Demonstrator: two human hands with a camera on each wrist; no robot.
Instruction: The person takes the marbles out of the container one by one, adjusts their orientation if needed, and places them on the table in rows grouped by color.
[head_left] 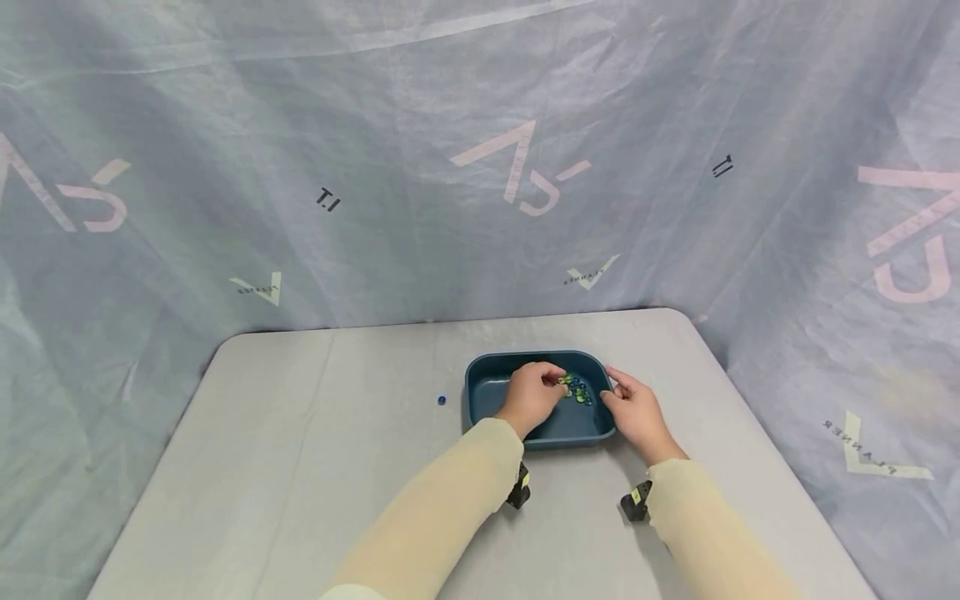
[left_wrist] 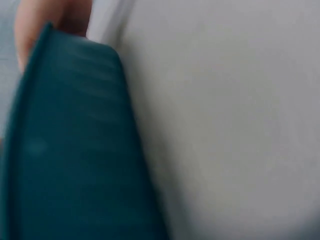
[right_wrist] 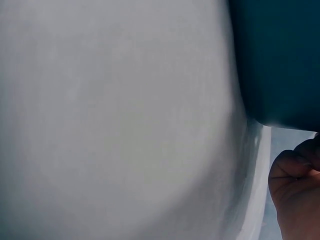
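Note:
A dark teal rectangular bin [head_left: 491, 442] sits on the table, with several small shiny green and blue beads [head_left: 581, 390] toward its right end. My left hand [head_left: 532, 398] reaches in over the front wall, its thumb and fingertips bent at the beads. Whether a bead is between them cannot be made out. At the right end, my right hand [head_left: 636, 414] grips the rim with its thumb and fingers. The bin's outer wall [left_wrist: 85, 140] fills the left of the left wrist view. In the right wrist view, the right hand [right_wrist: 300, 187] is beside the bin's corner [right_wrist: 280, 100].
One small blue bead [head_left: 442, 400] lies on the pale table [head_left: 360, 467], left of the bin. Grey printed sheeting [head_left: 420, 233] hangs behind the table's far edge and along both sides. A small black camera [head_left: 636, 501] is on the right wrist.

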